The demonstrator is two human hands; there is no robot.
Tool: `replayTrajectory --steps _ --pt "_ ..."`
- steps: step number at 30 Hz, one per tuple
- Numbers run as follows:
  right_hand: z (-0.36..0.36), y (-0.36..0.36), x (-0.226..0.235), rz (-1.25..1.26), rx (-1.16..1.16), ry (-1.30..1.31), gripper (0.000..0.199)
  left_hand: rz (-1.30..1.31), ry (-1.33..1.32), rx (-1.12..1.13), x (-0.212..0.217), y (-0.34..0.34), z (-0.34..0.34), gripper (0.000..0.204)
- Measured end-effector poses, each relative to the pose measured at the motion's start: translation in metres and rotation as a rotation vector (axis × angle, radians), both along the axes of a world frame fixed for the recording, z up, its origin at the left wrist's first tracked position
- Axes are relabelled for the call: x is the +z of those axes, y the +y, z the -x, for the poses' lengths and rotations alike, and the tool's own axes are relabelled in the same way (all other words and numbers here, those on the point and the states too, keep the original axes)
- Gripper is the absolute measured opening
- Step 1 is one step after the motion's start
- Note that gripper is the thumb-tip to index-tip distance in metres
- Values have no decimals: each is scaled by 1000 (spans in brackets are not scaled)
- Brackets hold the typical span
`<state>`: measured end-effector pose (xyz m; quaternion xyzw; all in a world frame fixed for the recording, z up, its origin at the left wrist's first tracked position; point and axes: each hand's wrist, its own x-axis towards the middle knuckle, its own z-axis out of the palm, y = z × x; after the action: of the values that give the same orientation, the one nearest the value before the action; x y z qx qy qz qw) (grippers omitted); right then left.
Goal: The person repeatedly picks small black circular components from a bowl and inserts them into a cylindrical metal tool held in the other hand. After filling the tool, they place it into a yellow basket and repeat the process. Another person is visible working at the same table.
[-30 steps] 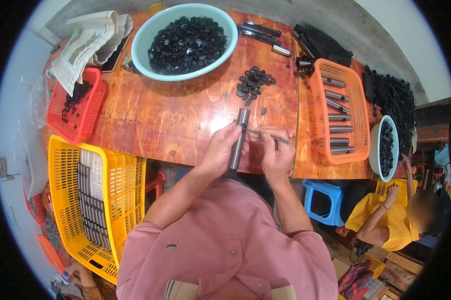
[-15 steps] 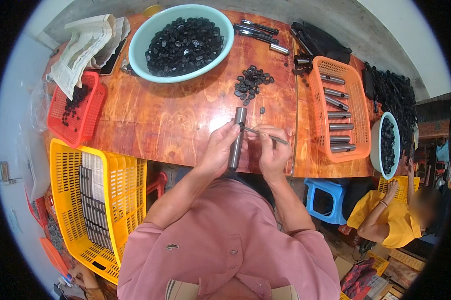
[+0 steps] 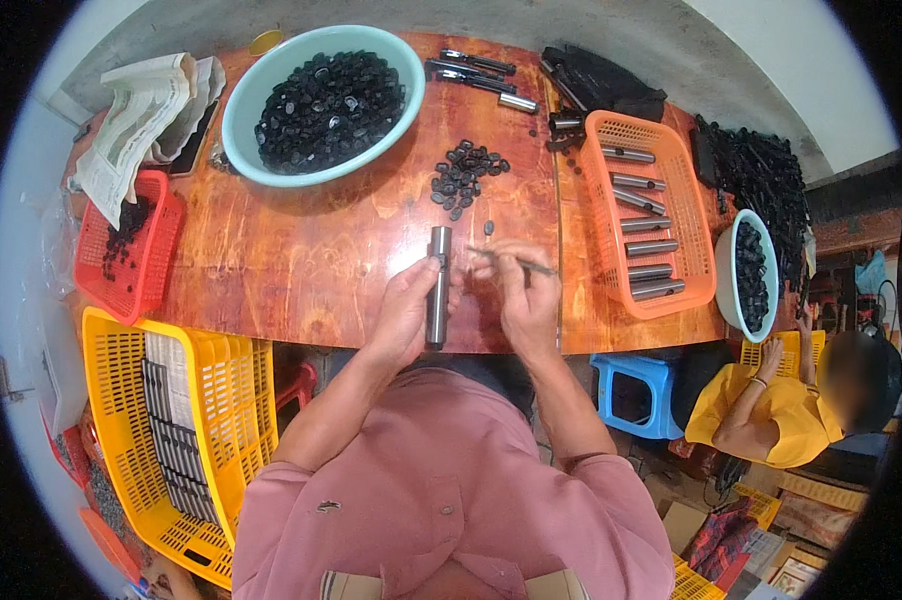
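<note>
Held tube: grey metal tube (image 3: 437, 312), near upright in view, at the clock's centre; twelve points away from the wearer.
Left hand: the left hand (image 3: 403, 308) is closed round the tube, thumb along its near face, fingers curled behind; probably to keep it from rolling or tipping.
Right hand: the right hand (image 3: 529, 305), at three, has thumb and fingers pinched on a thin dark rod (image 3: 533, 267); a pencil-like grip, presumably for fine control. Rod tip just beside the tube, apart from it.
Black oval pieces: small pile (image 3: 461, 188) just past twelve, one stray (image 3: 489, 228) at one; likely kept within easy reach.
Pale-green basin: basin (image 3: 316, 176) at eleven, heaped with similar pieces.
Orange basket: basket (image 3: 674, 303) at two; tubes laid side by side, perhaps to spare them knocks.
Surface: glossy reddish-brown wooden table (image 3: 301, 250), grain streaked, a seam right of the hands.
Room: grey wall (image 3: 491, 32) at twelve; yellow crate (image 3: 233, 390) at eight; blue stool (image 3: 661, 415) and yellow-clad co-worker (image 3: 736, 410) at four.
</note>
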<state>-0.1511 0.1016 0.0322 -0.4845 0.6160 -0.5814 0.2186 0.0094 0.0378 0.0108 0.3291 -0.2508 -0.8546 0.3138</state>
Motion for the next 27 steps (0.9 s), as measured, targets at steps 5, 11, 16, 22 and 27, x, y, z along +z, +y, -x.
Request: replayTrajectory --steps 5,11,16,22,27 --pt "67 -29 14 -197 -117 936 26 -105 76 15 -3 -7 -11 32" --pt "129 -50 -16 -522 -171 1296 18 -192 193 31 -12 -8 -18 33" --pt "132 -45 -28 -472 -193 1233 20 -123 138 45 -20 -9 -26 33" --pt "93 -39 -13 -258 -34 739 22 -150 120 57 -14 -11 -28 35" --pt "59 -44 -8 -404 105 540 27 -138 129 48 -12 -11 -19 33"
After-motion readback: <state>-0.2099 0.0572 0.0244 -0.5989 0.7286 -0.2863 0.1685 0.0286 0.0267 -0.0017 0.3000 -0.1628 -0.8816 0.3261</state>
